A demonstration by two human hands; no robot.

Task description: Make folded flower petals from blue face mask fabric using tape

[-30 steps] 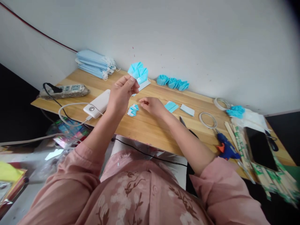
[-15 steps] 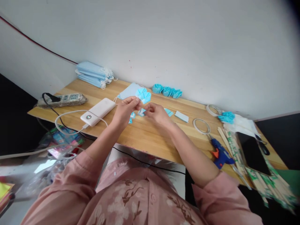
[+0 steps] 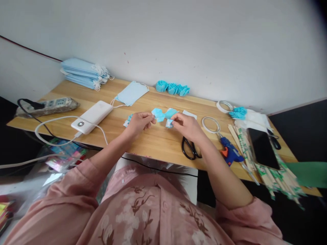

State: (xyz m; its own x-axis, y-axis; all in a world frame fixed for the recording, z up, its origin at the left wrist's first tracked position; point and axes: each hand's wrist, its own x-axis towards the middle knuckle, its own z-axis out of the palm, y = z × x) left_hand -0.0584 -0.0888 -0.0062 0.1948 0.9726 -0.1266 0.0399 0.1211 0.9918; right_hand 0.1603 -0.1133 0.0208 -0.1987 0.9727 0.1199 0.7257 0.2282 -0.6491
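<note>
Between the fingers of the left hand [image 3: 139,123] and the right hand [image 3: 186,125], both pinched on a blue pleated piece [image 3: 163,115] just above the worktop [image 3: 153,143], shaping seems underway, calling next for steady pinching.

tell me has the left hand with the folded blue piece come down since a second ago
Yes. The left hand was raised, level with the row of blue rosettes by the wall; now it sits well below them, low over the table, pinching the folded blue piece.

A plain white wall [image 3: 204,41] stood behind a long wooden table [image 3: 153,143], evenly lit; a dark cable [image 3: 30,50] ran along the wall.
</note>
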